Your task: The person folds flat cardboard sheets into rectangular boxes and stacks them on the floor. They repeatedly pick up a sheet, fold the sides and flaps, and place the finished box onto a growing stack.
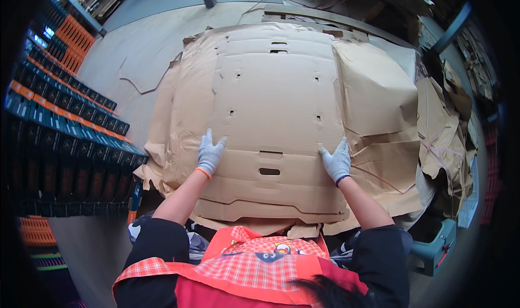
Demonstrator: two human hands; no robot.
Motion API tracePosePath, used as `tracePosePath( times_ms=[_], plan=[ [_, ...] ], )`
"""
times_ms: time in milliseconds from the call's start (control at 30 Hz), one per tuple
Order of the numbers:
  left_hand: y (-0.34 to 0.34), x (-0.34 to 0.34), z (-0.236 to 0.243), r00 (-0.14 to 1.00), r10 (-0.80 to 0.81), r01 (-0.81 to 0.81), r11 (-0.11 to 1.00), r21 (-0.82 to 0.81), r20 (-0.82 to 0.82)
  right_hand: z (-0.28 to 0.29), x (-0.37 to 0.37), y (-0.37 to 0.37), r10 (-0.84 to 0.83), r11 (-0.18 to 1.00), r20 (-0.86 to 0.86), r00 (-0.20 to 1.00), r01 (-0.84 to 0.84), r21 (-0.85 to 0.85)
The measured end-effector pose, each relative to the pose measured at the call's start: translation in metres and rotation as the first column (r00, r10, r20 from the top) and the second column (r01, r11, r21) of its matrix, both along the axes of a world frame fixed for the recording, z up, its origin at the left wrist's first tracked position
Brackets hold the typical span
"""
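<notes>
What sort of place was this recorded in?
Probably a warehouse or packing area, though no sign settles it. Long rows of dark boxes are stacked at the left, with orange slatted crates beyond them, and a flat cut cardboard sheet lies over crumpled brown paper.

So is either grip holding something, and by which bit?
The left grip and right grip are at opposite side edges of the flat brown cardboard, towards its near end. Whether they hold it or just rest there can't be told.
</notes>
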State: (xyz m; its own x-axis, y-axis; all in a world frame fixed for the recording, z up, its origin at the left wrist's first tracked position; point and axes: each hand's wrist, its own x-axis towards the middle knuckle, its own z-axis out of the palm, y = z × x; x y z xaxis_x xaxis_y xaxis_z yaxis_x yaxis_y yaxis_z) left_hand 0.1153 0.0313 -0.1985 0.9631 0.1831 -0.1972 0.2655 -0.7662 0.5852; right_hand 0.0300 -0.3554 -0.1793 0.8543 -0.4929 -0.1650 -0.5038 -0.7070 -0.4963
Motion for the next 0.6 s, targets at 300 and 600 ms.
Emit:
tracePosePath(
  times_ms=[300,600],
  plan=[
    [0.057,0.012,0.052,0.919,-0.127,-0.286,0.432,-0.855,-0.372,0.042,0.023,-0.074,0.026,0.743,-0.150,0.988,0.082,0.664],
    [-0.046,-0.036,0.006,0.949,-0.092,0.197,0.920,-0.340,0.300,-0.004,0.001,0.048,0.051,0.898,0.500,0.864,-0.259,0.356]
  ],
)
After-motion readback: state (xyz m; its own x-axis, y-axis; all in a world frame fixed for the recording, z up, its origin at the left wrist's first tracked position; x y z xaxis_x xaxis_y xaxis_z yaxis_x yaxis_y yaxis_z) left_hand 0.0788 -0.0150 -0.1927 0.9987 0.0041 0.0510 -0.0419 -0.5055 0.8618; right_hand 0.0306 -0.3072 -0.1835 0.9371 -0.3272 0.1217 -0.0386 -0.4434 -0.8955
